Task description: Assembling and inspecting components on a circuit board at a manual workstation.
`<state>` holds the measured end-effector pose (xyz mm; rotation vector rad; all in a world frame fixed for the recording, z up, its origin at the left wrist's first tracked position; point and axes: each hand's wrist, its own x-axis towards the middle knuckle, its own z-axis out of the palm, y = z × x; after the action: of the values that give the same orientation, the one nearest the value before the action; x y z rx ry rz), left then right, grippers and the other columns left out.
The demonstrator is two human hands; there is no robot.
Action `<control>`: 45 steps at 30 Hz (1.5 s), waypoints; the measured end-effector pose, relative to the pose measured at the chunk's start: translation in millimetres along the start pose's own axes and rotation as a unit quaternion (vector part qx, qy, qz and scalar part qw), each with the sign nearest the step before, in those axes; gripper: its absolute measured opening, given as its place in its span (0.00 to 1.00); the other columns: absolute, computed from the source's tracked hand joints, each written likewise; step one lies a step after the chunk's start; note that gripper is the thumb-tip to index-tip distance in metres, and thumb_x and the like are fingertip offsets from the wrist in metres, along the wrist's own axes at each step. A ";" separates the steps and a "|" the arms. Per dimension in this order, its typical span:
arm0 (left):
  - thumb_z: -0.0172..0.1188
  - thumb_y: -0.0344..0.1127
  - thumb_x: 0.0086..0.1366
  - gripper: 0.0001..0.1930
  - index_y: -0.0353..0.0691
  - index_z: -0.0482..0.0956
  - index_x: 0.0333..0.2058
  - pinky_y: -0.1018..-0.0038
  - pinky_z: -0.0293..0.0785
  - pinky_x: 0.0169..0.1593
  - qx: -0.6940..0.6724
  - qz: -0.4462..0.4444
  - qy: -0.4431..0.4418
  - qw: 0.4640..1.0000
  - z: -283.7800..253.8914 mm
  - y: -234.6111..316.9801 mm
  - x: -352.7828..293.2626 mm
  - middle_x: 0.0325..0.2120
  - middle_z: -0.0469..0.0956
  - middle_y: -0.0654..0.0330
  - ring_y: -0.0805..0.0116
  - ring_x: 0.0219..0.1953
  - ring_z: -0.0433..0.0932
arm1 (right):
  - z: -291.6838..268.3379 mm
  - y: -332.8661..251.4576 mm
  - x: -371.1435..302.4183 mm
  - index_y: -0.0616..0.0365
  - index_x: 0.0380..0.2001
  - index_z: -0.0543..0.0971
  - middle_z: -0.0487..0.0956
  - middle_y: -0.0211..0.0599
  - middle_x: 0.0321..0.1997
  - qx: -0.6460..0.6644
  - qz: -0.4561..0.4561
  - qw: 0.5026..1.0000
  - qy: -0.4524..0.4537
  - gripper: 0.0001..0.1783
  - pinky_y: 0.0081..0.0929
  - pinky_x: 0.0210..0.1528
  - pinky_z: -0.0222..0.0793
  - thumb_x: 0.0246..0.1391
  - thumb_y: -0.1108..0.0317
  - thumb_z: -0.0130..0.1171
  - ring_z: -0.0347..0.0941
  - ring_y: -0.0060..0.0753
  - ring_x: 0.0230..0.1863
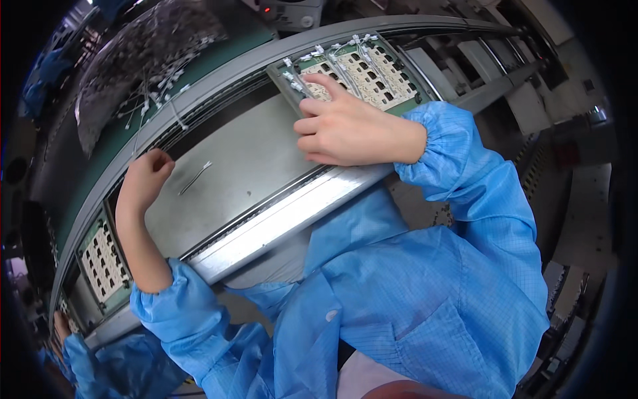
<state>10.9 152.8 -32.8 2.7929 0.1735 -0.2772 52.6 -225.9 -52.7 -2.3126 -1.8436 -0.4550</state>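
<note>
My right hand (355, 126) lies over the near left corner of a green circuit-board panel (412, 101) with cream blocks and black parts. Its index finger stretches toward the white connectors and wires at that edge; the other fingers are half bent, and the thumb is hidden. Several white-plugged wires (362, 48) lie across the panel. At the left, my left hand (146, 178) is closed, fingertips pressed together by the rail. A thin white wire (137, 137) reaches down close to it, but what the fingers hold is hidden. One short wire with a white plug (195, 177) lies on the grey metal plate (232, 156).
A silver rail (279, 223) runs along the near side, and another rail (266, 56) along the far side. Beyond it sits a clear bag of wires (143, 56), some spilling out. Another board panel (104, 263) is at left, near a co-worker's hand (62, 327).
</note>
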 end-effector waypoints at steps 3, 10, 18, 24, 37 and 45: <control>0.62 0.37 0.66 0.12 0.35 0.82 0.41 0.70 0.72 0.38 0.016 0.007 -0.003 1.000 12.6 -2.8 5.8 0.26 0.79 0.57 0.69 0.30 0.76 | 6.3 14.8 -35.7 0.51 0.24 0.77 0.71 0.25 0.28 -0.063 0.061 0.996 -0.028 0.05 0.60 0.76 0.50 0.50 0.73 0.62 0.71 0.32 0.41; 0.63 0.37 0.67 0.13 0.34 0.81 0.44 0.72 0.73 0.37 -0.030 0.045 -0.023 0.998 5.3 13.9 5.4 0.26 0.79 0.60 0.71 0.29 0.76 | -55.5 34.7 -98.7 0.50 0.44 0.78 0.74 0.30 0.43 -0.132 0.200 0.964 -0.113 0.20 0.64 0.77 0.43 0.46 0.82 0.59 0.71 0.36 0.55; 0.62 0.36 0.67 0.13 0.35 0.81 0.46 0.74 0.74 0.36 -0.053 0.032 -0.044 0.997 9.7 2.4 8.6 0.27 0.80 0.62 0.73 0.29 0.77 | -79.8 76.6 -157.7 0.48 0.60 0.71 0.69 0.42 0.65 -0.233 0.375 0.886 -0.144 0.39 0.70 0.74 0.45 0.41 0.78 0.68 0.59 0.48 0.72; 0.61 0.35 0.68 0.14 0.35 0.80 0.48 0.74 0.74 0.36 -0.059 0.009 -0.070 0.996 10.5 4.2 5.4 0.28 0.80 0.62 0.73 0.30 0.77 | -91.8 136.7 -236.5 0.45 0.67 0.68 0.68 0.42 0.68 -0.362 0.506 0.766 -0.161 0.46 0.73 0.71 0.47 0.42 0.69 0.76 0.59 0.48 0.74; 0.62 0.25 0.59 0.07 0.34 0.81 0.37 0.73 0.69 0.32 -0.046 0.012 -0.039 0.998 25.2 -7.8 4.0 0.20 0.73 0.61 0.73 0.25 0.71 | -124.9 262.3 -402.2 0.43 0.57 0.75 0.75 0.34 0.57 -0.484 0.568 0.652 -0.134 0.38 0.80 0.67 0.51 0.40 0.62 0.78 0.68 0.43 0.64; 0.62 0.28 0.63 0.05 0.35 0.81 0.37 0.75 0.66 0.30 -0.088 -0.048 -0.016 0.995 32.8 -52.7 -0.7 0.20 0.72 0.64 0.76 0.24 0.70 | -145.2 311.6 -458.3 0.43 0.54 0.77 0.77 0.32 0.53 -0.533 0.607 0.566 -0.160 0.35 0.82 0.66 0.51 0.39 0.58 0.79 0.70 0.41 0.61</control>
<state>-3.3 191.3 -79.3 2.6073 0.3103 -0.3140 242.9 -766.2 -42.6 -3.6869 0.7980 -1.0328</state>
